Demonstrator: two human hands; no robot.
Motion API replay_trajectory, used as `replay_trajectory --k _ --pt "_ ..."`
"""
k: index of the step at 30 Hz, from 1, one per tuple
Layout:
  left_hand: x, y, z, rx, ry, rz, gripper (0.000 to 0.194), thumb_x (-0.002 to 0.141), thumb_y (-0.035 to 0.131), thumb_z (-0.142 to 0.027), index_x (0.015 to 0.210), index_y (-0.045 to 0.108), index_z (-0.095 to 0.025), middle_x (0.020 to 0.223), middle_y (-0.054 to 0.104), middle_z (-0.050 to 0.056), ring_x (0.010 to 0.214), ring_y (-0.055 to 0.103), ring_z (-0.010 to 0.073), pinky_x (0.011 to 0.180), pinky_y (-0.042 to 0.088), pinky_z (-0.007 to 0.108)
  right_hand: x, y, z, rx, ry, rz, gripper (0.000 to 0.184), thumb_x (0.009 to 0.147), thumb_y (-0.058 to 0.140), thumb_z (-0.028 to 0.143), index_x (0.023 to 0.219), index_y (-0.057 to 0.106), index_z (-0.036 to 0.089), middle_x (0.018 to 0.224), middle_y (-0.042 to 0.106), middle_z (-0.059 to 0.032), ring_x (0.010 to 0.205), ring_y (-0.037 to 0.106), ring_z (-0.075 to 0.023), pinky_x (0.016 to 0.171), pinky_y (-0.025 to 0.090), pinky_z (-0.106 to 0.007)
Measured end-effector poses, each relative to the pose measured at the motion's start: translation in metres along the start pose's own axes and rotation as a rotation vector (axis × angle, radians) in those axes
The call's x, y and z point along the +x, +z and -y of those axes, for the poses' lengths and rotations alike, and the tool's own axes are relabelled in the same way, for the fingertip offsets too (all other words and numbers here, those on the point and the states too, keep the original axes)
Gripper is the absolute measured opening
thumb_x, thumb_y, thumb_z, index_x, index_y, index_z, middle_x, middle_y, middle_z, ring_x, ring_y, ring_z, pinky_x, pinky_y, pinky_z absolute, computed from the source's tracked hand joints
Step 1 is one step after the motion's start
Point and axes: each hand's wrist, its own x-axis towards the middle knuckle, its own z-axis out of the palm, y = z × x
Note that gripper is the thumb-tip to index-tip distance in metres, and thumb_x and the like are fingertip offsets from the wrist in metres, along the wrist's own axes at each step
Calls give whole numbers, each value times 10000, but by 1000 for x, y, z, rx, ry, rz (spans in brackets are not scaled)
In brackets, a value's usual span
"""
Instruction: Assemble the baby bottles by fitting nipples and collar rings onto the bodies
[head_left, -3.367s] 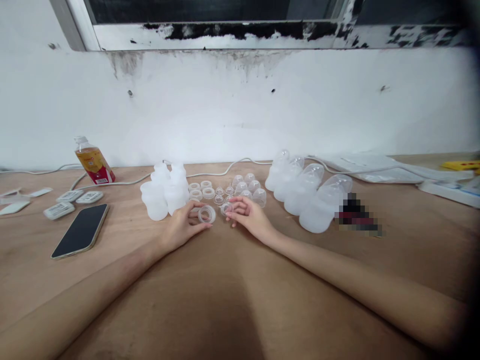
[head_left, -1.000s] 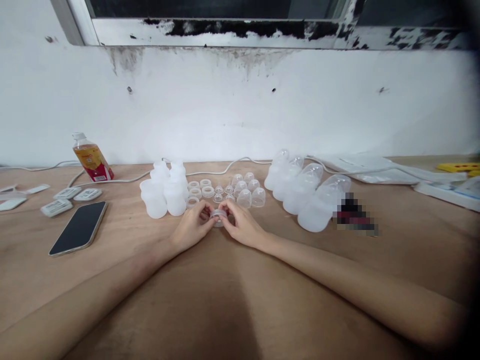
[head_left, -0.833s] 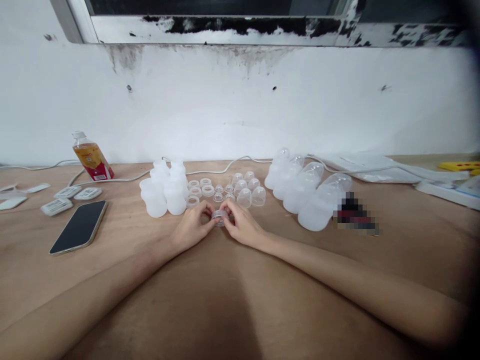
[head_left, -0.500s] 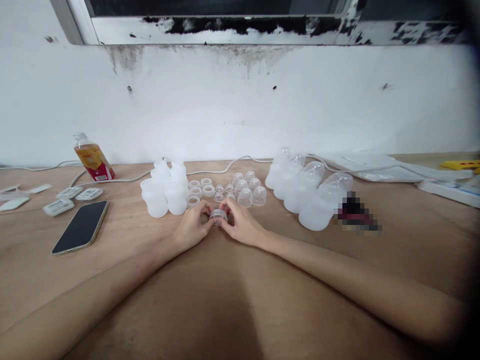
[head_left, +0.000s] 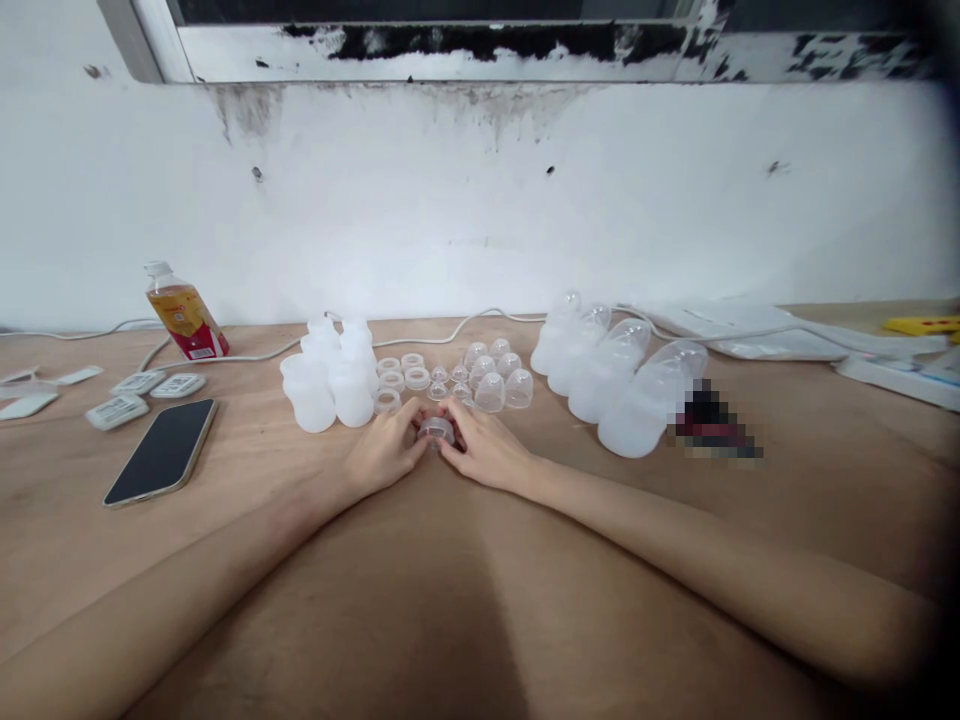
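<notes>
Between my two hands is a clear baby-bottle collar ring (head_left: 436, 431), held low over the wooden table. My left hand (head_left: 388, 444) grips its left side with thumb and fingers. From the right, my right hand (head_left: 481, 444) closes on the opposite side. A bottle nipple appears to sit in the ring, though the fingers partly hide it. Just beyond my hands lie several loose collar rings (head_left: 391, 381), several clear nipples (head_left: 438, 391) and several clear dome caps (head_left: 490, 392).
White bottle bodies (head_left: 311, 392) stand behind my left hand. Capped bottles (head_left: 632, 412) form a row at the right. A phone (head_left: 161, 452), labelled packets (head_left: 118, 412) and a drink bottle (head_left: 187, 320) are at the left. A cable (head_left: 465, 325) runs along the wall.
Earlier my hands were apart, the left with a ring and the right with a small clear nipple. They have come together on the one ring, which has since tilted slightly.
</notes>
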Motion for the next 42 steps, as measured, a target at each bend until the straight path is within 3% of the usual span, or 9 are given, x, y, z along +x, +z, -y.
replay_trajectory --k 8,14,23,33,38,42 --pt "-2 -1 -4 186 43 -39 104 696 458 -165 787 418 -195 686 516 -6 651 497 157 616 371 274 1 1 0 31 -37 27 270 746 420 158 1014 392 165 835 535 -59 694 501 -152 622 393 -277" --pt "2 0 -7 169 34 -25 153 647 437 -92 756 401 -194 665 501 -14 609 479 141 545 339 240 1 2 4 56 -10 32 271 724 411 108 991 406 152 867 529 -77 773 496 -172 671 392 -298" --pt "-6 -2 1 152 25 12 98 754 429 -178 847 400 -186 691 519 -5 594 504 132 509 340 226 1 1 1 148 -17 9 257 739 439 149 996 443 163 828 541 -41 657 474 -123 633 391 -262" --pt "-1 1 -2 194 32 -1 139 723 427 -124 849 410 -183 682 544 -5 574 520 127 506 355 222 3 3 1 124 35 16 274 737 418 125 1008 451 159 720 533 -19 613 465 -119 593 375 -247" --pt "-4 -1 -3 212 15 -8 106 762 399 -162 865 411 -184 718 564 6 602 542 139 494 364 227 2 2 1 125 -25 -31 265 757 403 121 1015 454 156 812 557 -48 694 498 -135 648 392 -264" --pt "-5 -5 -6 230 42 -33 105 785 390 -187 885 424 -186 777 597 15 714 566 155 616 417 255 0 1 1 138 -85 -83 238 789 364 123 997 474 161 912 565 -67 805 516 -148 719 399 -281"
